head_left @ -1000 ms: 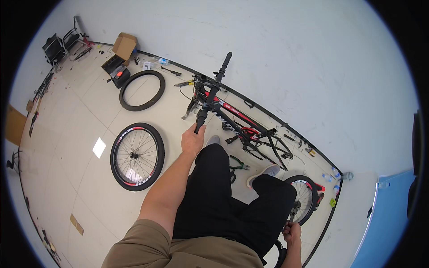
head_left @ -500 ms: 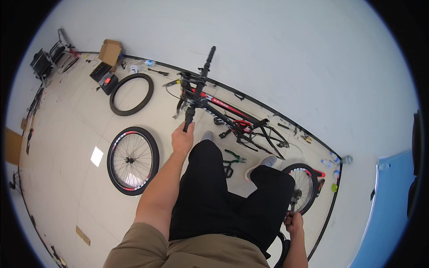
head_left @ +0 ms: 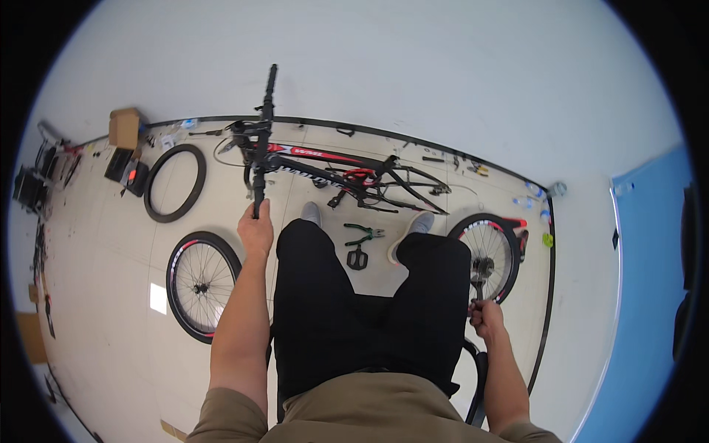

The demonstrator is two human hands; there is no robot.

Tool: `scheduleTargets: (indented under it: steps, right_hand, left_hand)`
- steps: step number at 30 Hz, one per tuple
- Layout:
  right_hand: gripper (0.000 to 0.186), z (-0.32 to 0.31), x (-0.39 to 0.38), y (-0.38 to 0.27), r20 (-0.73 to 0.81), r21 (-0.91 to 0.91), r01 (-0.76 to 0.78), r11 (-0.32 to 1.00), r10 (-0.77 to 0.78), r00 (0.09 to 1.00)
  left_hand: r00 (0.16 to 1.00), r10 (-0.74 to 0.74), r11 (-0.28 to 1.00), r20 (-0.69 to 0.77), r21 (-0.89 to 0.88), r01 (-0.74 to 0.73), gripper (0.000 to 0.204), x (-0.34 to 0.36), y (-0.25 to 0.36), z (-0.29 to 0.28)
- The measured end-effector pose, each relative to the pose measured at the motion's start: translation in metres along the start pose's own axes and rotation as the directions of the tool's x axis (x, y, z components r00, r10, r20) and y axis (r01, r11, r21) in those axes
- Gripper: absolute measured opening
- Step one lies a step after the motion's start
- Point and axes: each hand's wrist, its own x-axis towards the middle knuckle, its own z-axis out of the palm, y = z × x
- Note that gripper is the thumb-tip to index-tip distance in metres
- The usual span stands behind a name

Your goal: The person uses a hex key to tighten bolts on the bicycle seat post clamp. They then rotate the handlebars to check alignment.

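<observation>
My left hand [head_left: 255, 230] is closed around the lower grip of a black bicycle handlebar [head_left: 264, 140]. The bar is fixed to a black and red bicycle frame [head_left: 325, 164], which has no wheels on it and is in front of me by the wall. Low on the right, my right hand [head_left: 487, 319] is closed on a metal wrench [head_left: 478, 291], its head upward. Beyond that hand is a bicycle wheel [head_left: 511, 260] with a cassette at its hub. Between my feet are green-handled pliers [head_left: 360, 235] and a black pedal [head_left: 357, 258].
A second spoked wheel [head_left: 177, 275] lies on the left, with a loose tyre [head_left: 151, 193] beyond it. Farther left are an open cardboard box [head_left: 125, 128] and a black toolbox [head_left: 118, 164]. Small tools and plastic bottles [head_left: 533, 190] line the wall's foot.
My view has turned, and the handlebar and frame now appear farther left, with my left hand still on the grip. My right hand and the wrench show higher in view.
</observation>
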Motion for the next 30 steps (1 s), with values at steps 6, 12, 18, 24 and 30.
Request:
scheduleTargets:
  steps: [6,12,18,24,30]
  right_hand:
    - [0.009,0.014,-0.016,-0.011,-0.060,0.112,0.118,0.987,-0.111,0.992]
    - [0.007,0.029,-0.033,-0.024,-0.030,0.127,0.114,0.985,-0.111,0.993]
    - [0.010,0.028,-0.034,-0.025,0.012,0.137,0.138,0.981,-0.141,0.990]
    - [0.006,0.038,-0.040,-0.022,0.003,0.150,0.122,0.981,-0.124,0.992]
    - [0.010,0.023,-0.034,-0.011,0.044,0.134,0.161,0.978,-0.169,0.985]
  left_hand:
    - [0.974,-0.170,0.984,0.147,-0.035,0.177,0.043,-0.003,-0.003,-0.016]
    - [0.835,-0.476,0.861,0.276,-0.050,0.507,0.045,0.002,0.013,-0.033]
    - [0.815,-0.413,0.676,0.406,-0.464,0.573,0.032,0.001,0.002,-0.044]
    - [0.858,-0.395,0.692,0.328,-0.508,0.513,0.032,0.008,-0.026,-0.044]
    - [0.868,-0.403,0.695,0.290,-0.520,0.496,0.031,-0.003,-0.007,-0.032]
